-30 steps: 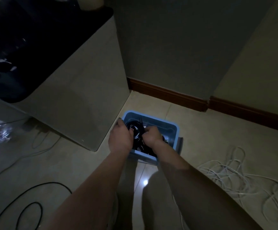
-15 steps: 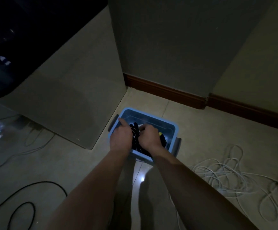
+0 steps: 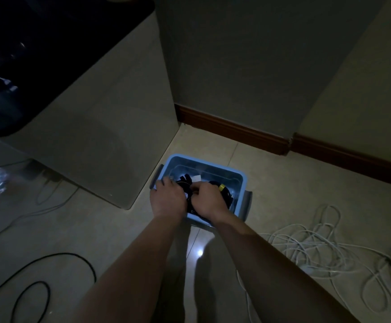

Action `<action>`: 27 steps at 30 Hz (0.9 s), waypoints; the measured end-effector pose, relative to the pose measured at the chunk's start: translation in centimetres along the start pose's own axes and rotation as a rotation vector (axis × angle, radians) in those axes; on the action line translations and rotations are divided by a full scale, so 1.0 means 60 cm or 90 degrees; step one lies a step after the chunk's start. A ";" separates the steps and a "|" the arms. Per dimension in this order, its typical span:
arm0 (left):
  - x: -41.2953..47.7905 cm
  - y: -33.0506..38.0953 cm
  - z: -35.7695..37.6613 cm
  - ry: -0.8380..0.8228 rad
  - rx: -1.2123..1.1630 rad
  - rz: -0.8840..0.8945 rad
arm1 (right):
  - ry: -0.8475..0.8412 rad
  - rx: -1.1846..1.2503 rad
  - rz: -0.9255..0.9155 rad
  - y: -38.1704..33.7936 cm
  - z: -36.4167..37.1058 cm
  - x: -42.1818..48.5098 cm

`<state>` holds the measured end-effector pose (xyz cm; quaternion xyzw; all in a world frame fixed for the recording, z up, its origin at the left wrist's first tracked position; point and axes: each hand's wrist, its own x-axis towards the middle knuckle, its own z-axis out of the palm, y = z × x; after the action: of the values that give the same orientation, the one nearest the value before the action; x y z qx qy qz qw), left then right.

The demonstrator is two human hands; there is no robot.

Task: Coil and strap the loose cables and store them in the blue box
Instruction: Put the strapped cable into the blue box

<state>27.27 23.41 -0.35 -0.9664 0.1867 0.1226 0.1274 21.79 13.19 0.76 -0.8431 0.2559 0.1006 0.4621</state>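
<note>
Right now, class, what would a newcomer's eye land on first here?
The blue box by the cabinet corner draws the eye, with the left hand and right hand on coiled black cables inside it. A tangle of white cable sprawls on the tiles to its right; a loose black cable loops at lower left.

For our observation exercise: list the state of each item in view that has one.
blue box: lidless, on floor.
black coil: inside box, being handled.
left hand: on coil, grip unclear.
right hand: pinches coil.
white cable: loose, tangled on floor.
black cable: loose on floor.
</note>
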 end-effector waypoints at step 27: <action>-0.322 0.103 -0.121 -0.232 -0.219 0.285 | 0.089 -0.030 0.123 0.131 -0.186 -0.374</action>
<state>8.82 22.08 10.74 -0.8710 0.3449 0.3481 -0.0362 -2.12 8.06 10.34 -0.8301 0.3652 0.0919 0.4112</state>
